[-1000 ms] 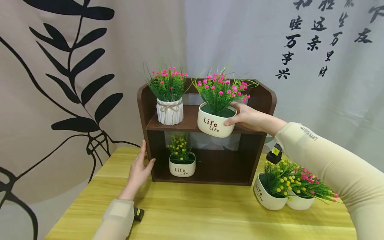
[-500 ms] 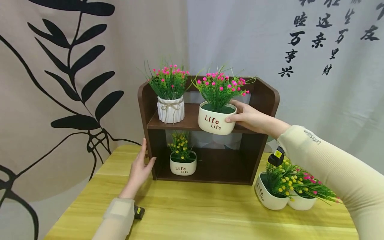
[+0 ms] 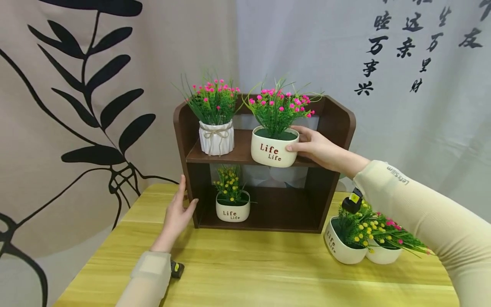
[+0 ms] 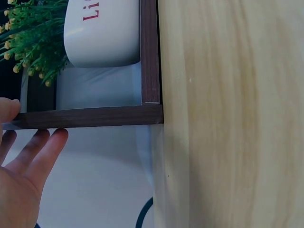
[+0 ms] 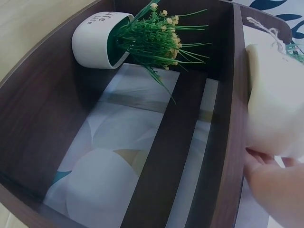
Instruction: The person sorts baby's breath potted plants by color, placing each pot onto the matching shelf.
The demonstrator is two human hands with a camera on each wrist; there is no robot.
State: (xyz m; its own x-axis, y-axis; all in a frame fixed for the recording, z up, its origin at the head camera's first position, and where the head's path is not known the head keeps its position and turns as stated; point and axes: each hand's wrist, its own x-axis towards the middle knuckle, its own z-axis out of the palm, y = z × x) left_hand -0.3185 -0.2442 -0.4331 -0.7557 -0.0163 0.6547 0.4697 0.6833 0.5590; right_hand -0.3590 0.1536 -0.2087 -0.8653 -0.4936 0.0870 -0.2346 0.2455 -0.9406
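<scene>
My right hand (image 3: 312, 147) grips a cream "Life" pot with pink flowers (image 3: 274, 149), which sits on the upper shelf of a dark brown wooden rack (image 3: 337, 121). In the right wrist view the same pot (image 5: 278, 111) fills the right side above my fingers (image 5: 270, 185). My left hand (image 3: 178, 213) rests flat against the rack's left side, fingers straight; the left wrist view shows its fingers (image 4: 33, 152) along the rack's edge (image 4: 95, 116). A ribbed white pot with pink flowers (image 3: 216, 137) stands on the upper shelf at left. A "Life" pot with yellow flowers (image 3: 232, 209) stands on the lower shelf.
The rack stands on a yellow wooden table (image 3: 253, 268). Two more white pots (image 3: 345, 247) with yellow and pink flowers stand on the table to the right of the rack. Printed cloth (image 3: 76, 106) hangs behind.
My right hand has lowered the pink-flower "Life" pot from in front of the upper shelf down onto it. The left hand has stayed against the rack.
</scene>
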